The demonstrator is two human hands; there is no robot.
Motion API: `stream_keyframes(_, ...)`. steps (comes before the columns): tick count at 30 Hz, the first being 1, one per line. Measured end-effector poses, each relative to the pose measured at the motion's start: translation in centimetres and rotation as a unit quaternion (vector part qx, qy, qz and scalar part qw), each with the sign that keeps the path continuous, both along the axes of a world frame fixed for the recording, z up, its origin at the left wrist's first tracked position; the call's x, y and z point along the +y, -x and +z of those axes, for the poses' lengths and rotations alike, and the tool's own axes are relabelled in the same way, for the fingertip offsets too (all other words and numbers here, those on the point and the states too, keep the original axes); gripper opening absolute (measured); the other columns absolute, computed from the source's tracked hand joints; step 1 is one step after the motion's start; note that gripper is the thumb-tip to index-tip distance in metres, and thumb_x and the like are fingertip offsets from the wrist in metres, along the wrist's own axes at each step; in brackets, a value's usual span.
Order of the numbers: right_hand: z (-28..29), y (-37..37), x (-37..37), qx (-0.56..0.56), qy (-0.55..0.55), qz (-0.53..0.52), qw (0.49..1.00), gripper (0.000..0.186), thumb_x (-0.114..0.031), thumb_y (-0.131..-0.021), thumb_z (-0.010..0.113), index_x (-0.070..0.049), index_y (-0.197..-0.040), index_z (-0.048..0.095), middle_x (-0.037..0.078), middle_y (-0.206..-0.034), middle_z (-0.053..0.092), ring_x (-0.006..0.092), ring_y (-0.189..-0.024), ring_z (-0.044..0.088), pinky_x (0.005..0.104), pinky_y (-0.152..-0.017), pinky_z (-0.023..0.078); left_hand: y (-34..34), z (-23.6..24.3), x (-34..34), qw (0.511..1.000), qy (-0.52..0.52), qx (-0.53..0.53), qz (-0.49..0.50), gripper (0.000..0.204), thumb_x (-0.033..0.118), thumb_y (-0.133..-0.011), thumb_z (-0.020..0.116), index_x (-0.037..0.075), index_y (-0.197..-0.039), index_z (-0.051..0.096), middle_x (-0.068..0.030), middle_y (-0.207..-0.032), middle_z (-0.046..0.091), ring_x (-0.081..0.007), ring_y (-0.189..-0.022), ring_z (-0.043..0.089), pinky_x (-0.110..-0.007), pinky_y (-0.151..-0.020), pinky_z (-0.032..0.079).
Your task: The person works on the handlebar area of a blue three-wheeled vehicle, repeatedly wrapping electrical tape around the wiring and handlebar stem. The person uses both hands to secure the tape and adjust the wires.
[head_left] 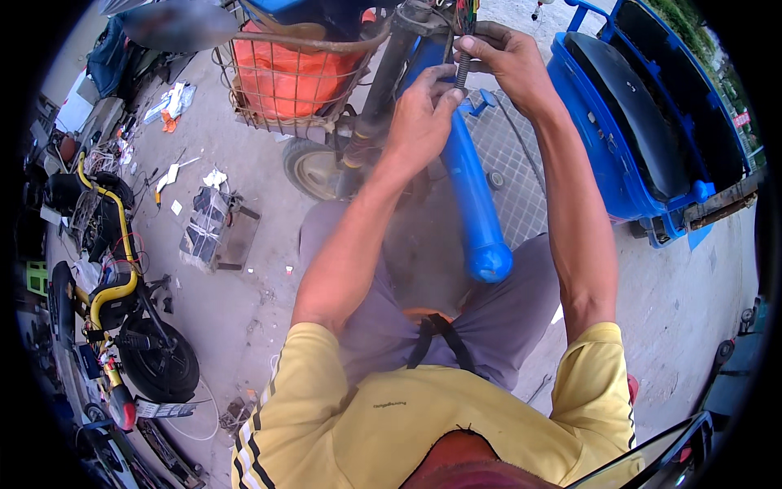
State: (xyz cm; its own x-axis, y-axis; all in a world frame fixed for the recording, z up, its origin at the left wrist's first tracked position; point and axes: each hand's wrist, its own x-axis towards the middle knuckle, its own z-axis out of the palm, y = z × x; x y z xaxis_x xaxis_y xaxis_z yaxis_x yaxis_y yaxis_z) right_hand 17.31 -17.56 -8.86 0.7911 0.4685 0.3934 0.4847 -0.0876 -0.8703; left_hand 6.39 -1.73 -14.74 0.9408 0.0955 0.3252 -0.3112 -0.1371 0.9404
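Observation:
Between my hands runs a ribbed grey corrugated tube (463, 68), with a bundle of coloured wires (466, 18) coming out of its upper end. My left hand (422, 112) is closed around the tube's lower part, thumb and fingers pinching it. Higher up, my right hand (509, 63) pinches the tube near the wires. Both hands are above the blue frame tube (472, 187) of a vehicle, close to its dark steering column (391, 69). Some of the fingertips are hidden behind the tube.
A wire basket (285, 81) with a red bag stands ahead on the left, over a front wheel (318, 169). The blue seat box (619, 122) is at right. A dismantled yellow-framed bike (122, 236) and scattered parts lie left. A strapped block (208, 224) sits on the ground.

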Motion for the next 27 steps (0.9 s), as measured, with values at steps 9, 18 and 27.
stream_keyframes(9,0.0,0.7,-0.3,0.104,-0.127,0.023,0.986,0.041,-0.015,-0.103,0.077,0.01,-0.135,0.07,0.017,-0.125,0.076,0.0215,-0.11,0.073,0.0383,-0.102,0.061,-0.4,2.4,-1.9,0.989,-0.052,-0.098,0.095,0.057,0.015,-0.11,0.058,-0.009,-0.16,0.045,-0.0305,-0.138,0.071,-0.0364,-0.13,0.071,-0.041,-0.111,0.053)
stream_keyframes(18,0.5,1.0,-0.6,-0.009,-0.084,0.012,0.996,0.043,-0.009,-0.101,0.072,0.01,-0.14,0.068,0.021,-0.132,0.075,0.0276,-0.121,0.071,0.041,-0.108,0.055,-4.8,4.2,-1.0,0.978,-0.07,-0.102,0.17,0.049,0.027,-0.113,0.056,-0.012,-0.141,0.062,-0.0336,-0.123,0.075,-0.0441,-0.117,0.074,-0.048,-0.103,0.053)
stream_keyframes(27,-0.3,1.9,-5.5,0.072,-0.065,0.015,0.995,0.042,-0.01,-0.101,0.07,0.002,-0.141,0.07,0.014,-0.134,0.074,0.0205,-0.116,0.07,0.0371,-0.098,0.057,-5.1,4.1,-2.5,0.976,0.086,-0.137,0.143,0.039,0.011,-0.112,0.059,-0.013,-0.142,0.054,-0.0236,-0.12,0.075,-0.0274,-0.112,0.075,-0.037,-0.099,0.059)
